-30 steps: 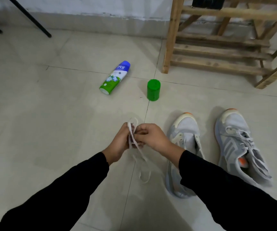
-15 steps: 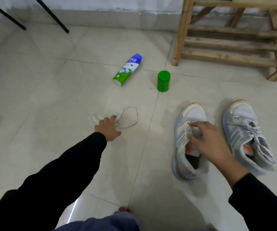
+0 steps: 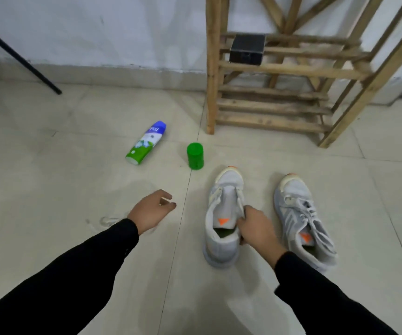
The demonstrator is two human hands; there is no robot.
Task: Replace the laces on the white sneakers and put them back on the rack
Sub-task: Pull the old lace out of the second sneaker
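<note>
1 cam, head-worn, wide-angle. Faces fwd + down onto tiled floor (image 3: 50, 189). Near: sleeves (image 3: 74, 274) enter from bottom edge, unlaced sneaker (image 3: 217, 247) just right of centre. Farther: wooden rack (image 3: 292, 68) upper right, wall (image 3: 98, 32) across top of frame.

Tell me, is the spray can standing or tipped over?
Tipped over: the spray can lies on its side on the floor; the green cap stands upright nearby.

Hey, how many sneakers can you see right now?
2. The unlaced sneaker lies mid-floor, gripped at its collar by the right hand; the laced sneaker sits just right of it. None shows on the wooden rack, whose top is cut off.
</note>
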